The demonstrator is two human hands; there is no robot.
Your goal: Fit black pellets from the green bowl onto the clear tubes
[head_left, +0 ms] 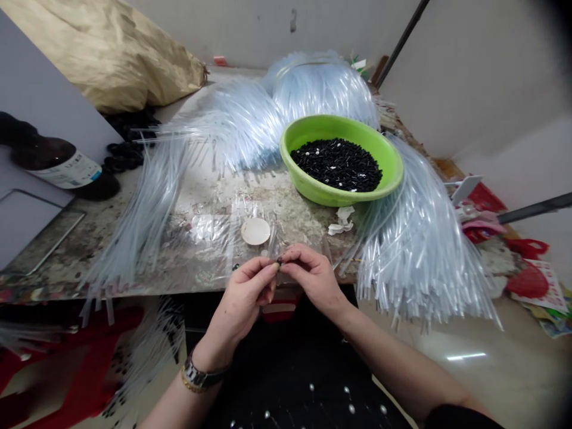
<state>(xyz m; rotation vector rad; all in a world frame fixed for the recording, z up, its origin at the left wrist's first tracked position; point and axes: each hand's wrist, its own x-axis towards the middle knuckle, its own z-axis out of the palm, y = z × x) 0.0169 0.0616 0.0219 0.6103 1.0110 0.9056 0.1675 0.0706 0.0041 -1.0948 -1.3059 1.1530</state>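
My left hand [250, 292] and my right hand [313, 277] meet at the table's front edge, fingertips together. Between them is pinched a small dark piece [279, 261], mostly hidden by the fingers. Just beyond the hands, a shallow round white dish [255, 231] sits on the clear plastic covering the table. Farther back to the right stands a green basin [295, 173] holding many short black tube-like pieces [337, 164] with a few white bits among them.
Bundles of clear thin tubes lie at the left [152, 202], back [250, 119] and right [415, 238], some overhanging the table edge. A brown bottle [67, 164] stands left. Crumpled white tissue [342, 220] lies before the basin. A red stool [84, 369] is below left.
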